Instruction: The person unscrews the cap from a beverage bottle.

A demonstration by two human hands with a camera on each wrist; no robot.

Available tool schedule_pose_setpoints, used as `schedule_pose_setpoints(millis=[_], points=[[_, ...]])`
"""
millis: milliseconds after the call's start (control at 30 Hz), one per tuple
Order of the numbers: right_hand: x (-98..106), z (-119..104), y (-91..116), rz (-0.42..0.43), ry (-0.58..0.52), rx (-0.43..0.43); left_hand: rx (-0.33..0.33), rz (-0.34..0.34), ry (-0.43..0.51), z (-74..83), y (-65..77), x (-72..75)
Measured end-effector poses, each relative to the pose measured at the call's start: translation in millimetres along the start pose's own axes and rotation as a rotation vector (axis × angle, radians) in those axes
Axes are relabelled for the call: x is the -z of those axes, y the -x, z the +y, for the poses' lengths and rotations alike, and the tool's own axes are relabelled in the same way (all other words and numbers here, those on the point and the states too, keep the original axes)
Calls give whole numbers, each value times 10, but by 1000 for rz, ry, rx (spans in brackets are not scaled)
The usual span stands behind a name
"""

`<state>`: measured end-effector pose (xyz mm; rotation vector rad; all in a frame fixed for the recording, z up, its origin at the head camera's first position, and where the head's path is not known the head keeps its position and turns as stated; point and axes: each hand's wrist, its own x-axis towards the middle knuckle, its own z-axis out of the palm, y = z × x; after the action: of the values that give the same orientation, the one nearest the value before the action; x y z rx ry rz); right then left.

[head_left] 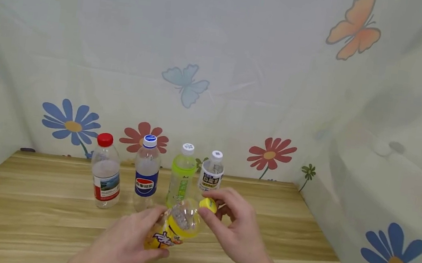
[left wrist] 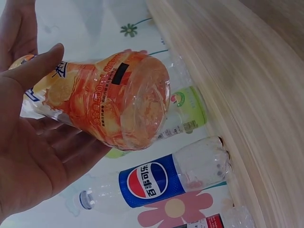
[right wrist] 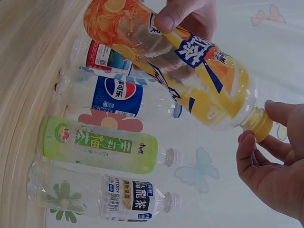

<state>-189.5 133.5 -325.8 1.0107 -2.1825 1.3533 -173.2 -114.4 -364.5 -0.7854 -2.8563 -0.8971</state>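
Note:
A clear plastic bottle (head_left: 168, 231) with a yellow and orange label is held tilted above the table, its capped end pointing right. My left hand (head_left: 125, 238) grips it round the body, thumb across the label in the left wrist view. At the neck, the thumb and fingers of my right hand (head_left: 236, 228) pinch the yellow cap (right wrist: 259, 124). The cap sits on the bottle's mouth in the right wrist view. The bottle's base (left wrist: 151, 102) faces the left wrist camera. Whether liquid is inside I cannot tell.
Behind my hands stand several upright bottles: a red-capped one (head_left: 105, 177), a blue-labelled cola bottle (head_left: 146, 180), a green-labelled bottle (head_left: 182, 174) and a white-capped one with a white label (head_left: 211, 173). They stand on a wooden table (head_left: 42, 225) before a flower-printed cloth (head_left: 222, 44).

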Motion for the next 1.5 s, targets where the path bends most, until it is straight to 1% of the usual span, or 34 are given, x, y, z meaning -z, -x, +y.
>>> schedule_pose_setpoints(millis=[233, 367, 433, 600, 700, 1067, 1300, 1500], points=[[33, -38, 12, -12, 24, -20, -19, -30, 19, -10, -9, -18], [25, -35, 23, -23, 29, -33, -23, -32, 19, -25, -4, -22], [21, -33, 27, -27, 32, -55, -27, -28, 6, -30, -1, -23], [27, -35, 32, -29, 29, -156, -23, -27, -22, -35, 4, -25], [27, -27, 30, -33, 33, -181, -17, -31, -27, -35, 3, -25], [27, 9, 27, -47, 56, -116, -32, -30, -45, -58, -3, -40], [30, 15, 31, -67, 77, -61, -22, -67, 6, -72, -10, -25], [20, 35, 33, -54, 68, -4, -8, -95, 32, -71, -13, -7]])
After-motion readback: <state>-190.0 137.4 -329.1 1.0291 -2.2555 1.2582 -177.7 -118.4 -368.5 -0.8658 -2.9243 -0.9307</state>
